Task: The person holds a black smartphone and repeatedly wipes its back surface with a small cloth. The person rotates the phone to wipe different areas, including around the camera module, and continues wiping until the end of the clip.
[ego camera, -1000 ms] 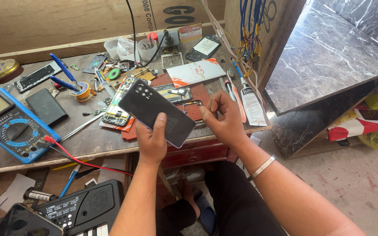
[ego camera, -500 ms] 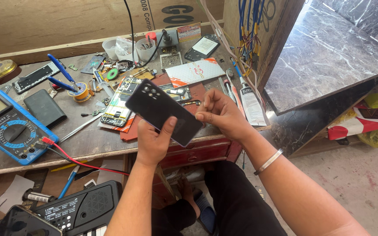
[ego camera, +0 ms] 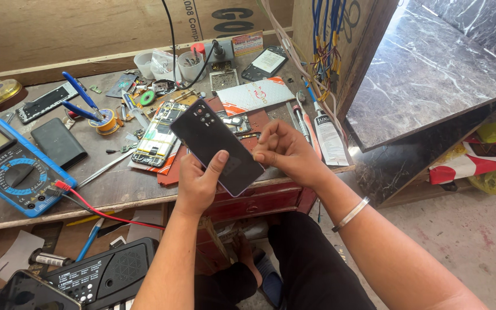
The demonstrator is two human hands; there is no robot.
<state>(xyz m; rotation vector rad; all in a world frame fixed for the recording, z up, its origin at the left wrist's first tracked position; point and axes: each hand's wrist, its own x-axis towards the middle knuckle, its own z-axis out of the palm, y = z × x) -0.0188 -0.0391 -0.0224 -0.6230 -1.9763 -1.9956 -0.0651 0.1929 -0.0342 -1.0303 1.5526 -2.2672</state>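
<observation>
While my left hand [ego camera: 199, 183] cradles the phone [ego camera: 218, 146] from below, its fingers are curled around the lower edge and the thumb lies flat on the dark back, so the camera end tilts up and away from me above the surface [ego camera: 119, 186]. My right hand [ego camera: 285, 152] sits just right of the phone, fingers bunched and nearly closed against its side edge, probably to work at the seam; whether they pinch a small tool I cannot tell. Just beyond my left fingers lies an opened phone board [ego camera: 157, 135], within easy reach. Far left of them rests the blue multimeter [ego camera: 14, 172], its red lead [ego camera: 96, 209] trailing toward my wrist.
</observation>
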